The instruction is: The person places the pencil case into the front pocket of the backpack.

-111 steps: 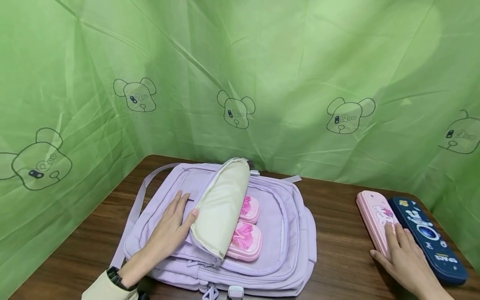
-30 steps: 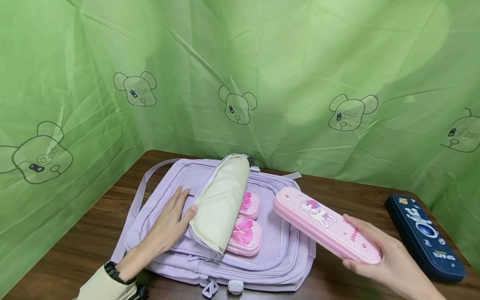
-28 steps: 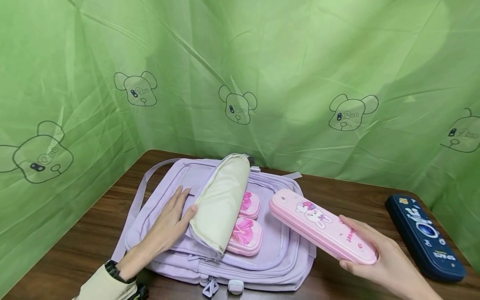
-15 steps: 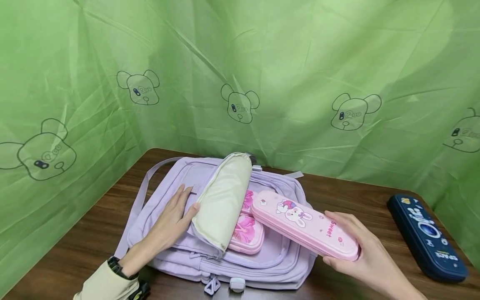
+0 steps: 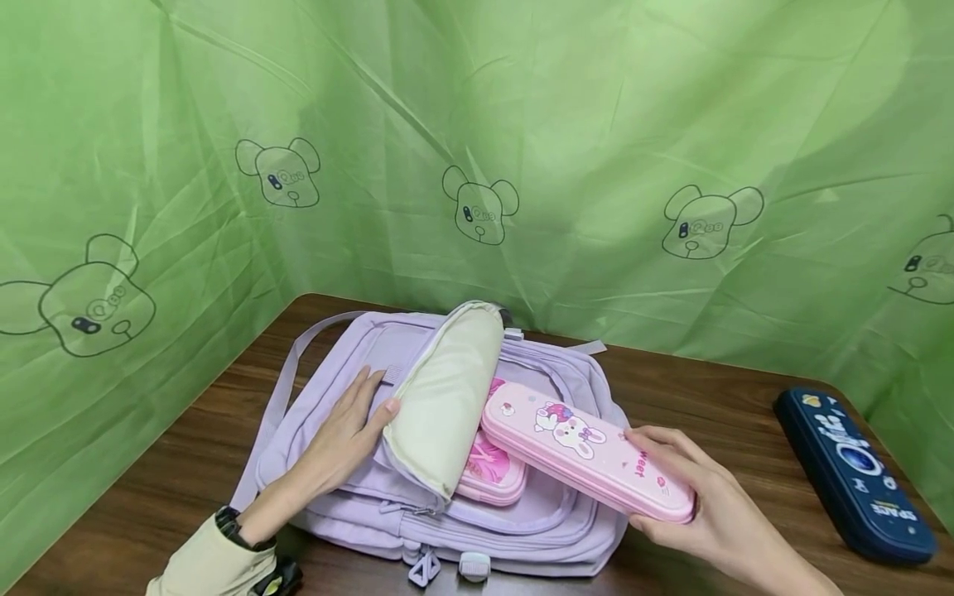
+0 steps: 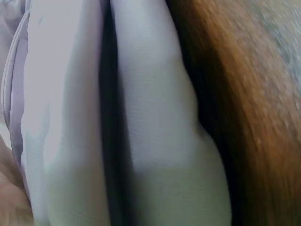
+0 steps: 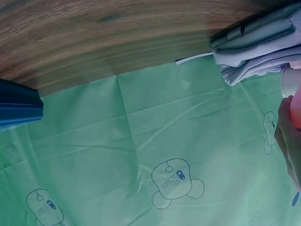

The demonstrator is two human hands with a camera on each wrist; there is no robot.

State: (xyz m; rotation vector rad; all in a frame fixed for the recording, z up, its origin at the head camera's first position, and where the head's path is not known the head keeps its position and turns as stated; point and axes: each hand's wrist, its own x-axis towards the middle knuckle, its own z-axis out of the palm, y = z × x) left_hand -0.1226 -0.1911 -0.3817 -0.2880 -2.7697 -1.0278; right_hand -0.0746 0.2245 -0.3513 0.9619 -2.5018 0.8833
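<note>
Pink pencil case over open backpack

A long pink pencil case [image 5: 589, 449] with a bunny print is gripped at its near end, tilted, its far end over the lilac backpack [image 5: 358, 488]. The backpack lies flat on the desk [image 5: 708, 397], its cream-lined flap [image 5: 443, 397] held open.

The left arm wore a cream sleeve [image 5: 201, 563] ending at the wrist. A black watch [image 5: 237, 530] sat just past its cuff. Both hands were bare.
</note>
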